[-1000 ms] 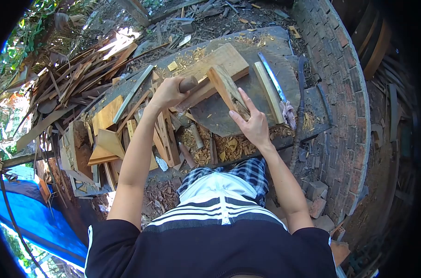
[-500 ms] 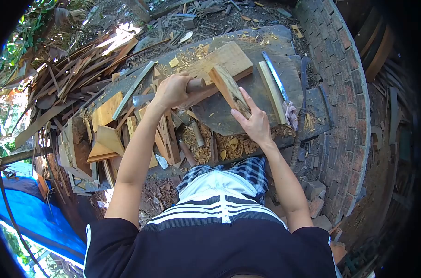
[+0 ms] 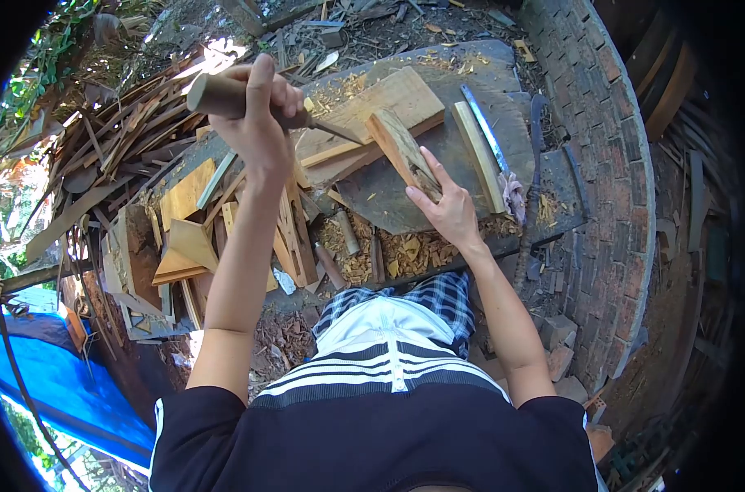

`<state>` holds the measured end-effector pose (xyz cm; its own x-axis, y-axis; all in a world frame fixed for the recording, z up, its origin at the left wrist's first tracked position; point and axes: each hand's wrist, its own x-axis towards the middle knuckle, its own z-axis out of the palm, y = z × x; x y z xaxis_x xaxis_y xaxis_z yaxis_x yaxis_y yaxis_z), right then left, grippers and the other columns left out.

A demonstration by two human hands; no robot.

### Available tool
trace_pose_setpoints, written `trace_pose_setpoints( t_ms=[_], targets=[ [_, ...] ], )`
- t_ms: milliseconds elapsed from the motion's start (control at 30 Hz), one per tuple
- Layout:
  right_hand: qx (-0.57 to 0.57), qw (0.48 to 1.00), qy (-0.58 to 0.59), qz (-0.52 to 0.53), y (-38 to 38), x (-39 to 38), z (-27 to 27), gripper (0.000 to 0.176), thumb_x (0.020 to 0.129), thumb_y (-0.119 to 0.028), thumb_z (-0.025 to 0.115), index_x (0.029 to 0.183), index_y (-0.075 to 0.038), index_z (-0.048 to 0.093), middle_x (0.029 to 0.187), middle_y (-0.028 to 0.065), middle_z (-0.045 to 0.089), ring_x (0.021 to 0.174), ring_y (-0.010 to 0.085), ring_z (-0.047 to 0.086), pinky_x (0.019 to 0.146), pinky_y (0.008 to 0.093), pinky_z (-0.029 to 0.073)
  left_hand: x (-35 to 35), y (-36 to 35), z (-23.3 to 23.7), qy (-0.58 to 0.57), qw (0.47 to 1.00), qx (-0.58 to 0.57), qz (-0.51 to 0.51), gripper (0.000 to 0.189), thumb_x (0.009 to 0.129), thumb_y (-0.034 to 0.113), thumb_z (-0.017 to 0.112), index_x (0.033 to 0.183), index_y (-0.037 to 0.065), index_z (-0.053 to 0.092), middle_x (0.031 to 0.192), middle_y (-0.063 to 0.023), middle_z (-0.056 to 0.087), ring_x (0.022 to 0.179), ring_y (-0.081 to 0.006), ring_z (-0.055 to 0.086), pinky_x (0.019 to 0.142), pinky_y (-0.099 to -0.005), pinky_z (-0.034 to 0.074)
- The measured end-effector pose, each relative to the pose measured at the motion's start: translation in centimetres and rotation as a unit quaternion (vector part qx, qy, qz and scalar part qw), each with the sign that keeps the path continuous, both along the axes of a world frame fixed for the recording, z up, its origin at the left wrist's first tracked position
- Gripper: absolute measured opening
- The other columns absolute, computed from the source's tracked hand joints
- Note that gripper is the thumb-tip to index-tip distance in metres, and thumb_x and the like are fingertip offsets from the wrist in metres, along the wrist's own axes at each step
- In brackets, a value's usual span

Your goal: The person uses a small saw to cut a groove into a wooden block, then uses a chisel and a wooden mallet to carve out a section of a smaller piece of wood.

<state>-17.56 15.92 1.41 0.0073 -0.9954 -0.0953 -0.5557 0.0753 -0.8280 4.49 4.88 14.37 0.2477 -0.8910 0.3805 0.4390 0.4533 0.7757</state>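
Note:
My left hand is wrapped round the thick wooden handle of a chisel, raised over the bench. Its metal blade points right, its tip by the near end of a wood block. That wood block is gripped in my right hand, thumb and fingers on its two sides. The block leans across a wide plank lying on the dark bench top.
Right of the block lie a wood strip, a blue-silver saw-like blade and a crumpled cloth. Wood pieces, round handles and shavings are nearer me. A curved brick wall stands at right.
My left hand has lifted and moved left, and turned so the chisel blade now points right instead of left. My right hand and the block have barely shifted.

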Motion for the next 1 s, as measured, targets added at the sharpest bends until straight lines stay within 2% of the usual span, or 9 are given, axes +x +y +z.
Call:
trace_pose_setpoints(
  t_ms=[33, 133, 200, 500, 667, 1000],
  targets=[
    [-0.001, 1.0, 0.002, -0.002, 0.0, 0.0, -0.2, 0.068, 0.086, -0.039, 0.068, 0.146, -0.026, 0.039, 0.112, 0.0214, 0.067, 0.102, 0.0391, 0.066, 0.086, 0.0428, 0.053, -0.8, -0.1, -0.5, 0.006, 0.999, 0.005, 0.037, 0.021, 0.09, 0.007, 0.065, 0.083, 0.002, 0.046, 0.056, -0.0038, 0.046, 0.044, -0.0116, 0.044, 0.044, -0.0277, 0.04],
    [-0.02, 1.0, 0.006, -0.002, -0.1, -0.1, -0.4, 0.068, 0.086, -0.043, 0.065, 0.147, -0.028, 0.038, 0.104, 0.0209, 0.07, 0.096, 0.0427, 0.066, 0.082, 0.0466, 0.054, -2.1, 0.2, -2.3, -0.007, 0.999, 0.005, 0.041, 0.019, 0.089, 0.006, 0.064, 0.082, 0.001, 0.047, 0.056, -0.0049, 0.047, 0.045, -0.0113, 0.045, 0.044, -0.0274, 0.04],
    [0.013, 1.0, 0.009, 0.0, -0.1, -0.1, 0.0, 0.068, 0.086, -0.04, 0.068, 0.146, -0.027, 0.039, 0.111, 0.0216, 0.067, 0.102, 0.0392, 0.065, 0.087, 0.0437, 0.053, -2.3, 0.5, -2.8, -0.027, 0.999, 0.016, 0.034, 0.019, 0.088, 0.006, 0.064, 0.081, 0.001, 0.046, 0.057, -0.005, 0.048, 0.045, -0.0111, 0.045, 0.043, -0.0272, 0.04],
    [0.025, 1.0, -0.007, 0.005, -0.1, -0.3, -0.2, 0.069, 0.086, -0.04, 0.068, 0.147, -0.027, 0.038, 0.117, 0.0194, 0.066, 0.106, 0.0379, 0.064, 0.09, 0.0426, 0.052, -2.4, 0.9, -2.9, -0.082, 0.997, -0.008, -0.001, 0.018, 0.088, 0.006, 0.063, 0.082, 0.002, 0.046, 0.058, -0.0046, 0.049, 0.045, -0.0099, 0.045, 0.042, -0.0263, 0.039],
    [0.034, 0.999, -0.001, 0.006, -0.2, -0.2, 0.1, 0.069, 0.086, -0.04, 0.068, 0.147, -0.027, 0.038, 0.118, 0.0197, 0.065, 0.107, 0.0378, 0.064, 0.091, 0.0427, 0.052, -2.4, 1.3, -2.8, -0.119, 0.992, -0.012, -0.047, 0.018, 0.088, 0.007, 0.063, 0.082, 0.002, 0.047, 0.059, -0.0035, 0.049, 0.048, -0.0091, 0.047, 0.043, -0.0248, 0.038],
    [0.031, 0.999, -0.009, 0.004, -0.1, -0.2, -0.2, 0.069, 0.086, -0.039, 0.067, 0.147, -0.026, 0.038, 0.119, 0.0199, 0.065, 0.107, 0.0376, 0.064, 0.092, 0.0429, 0.051, -3.0, 1.6, -2.6, -0.142, 0.987, -0.006, -0.075, 0.017, 0.09, 0.007, 0.063, 0.083, 0.002, 0.048, 0.061, -0.0028, 0.051, 0.05, -0.0081, 0.049, 0.044, -0.0239, 0.039]
  ],
)
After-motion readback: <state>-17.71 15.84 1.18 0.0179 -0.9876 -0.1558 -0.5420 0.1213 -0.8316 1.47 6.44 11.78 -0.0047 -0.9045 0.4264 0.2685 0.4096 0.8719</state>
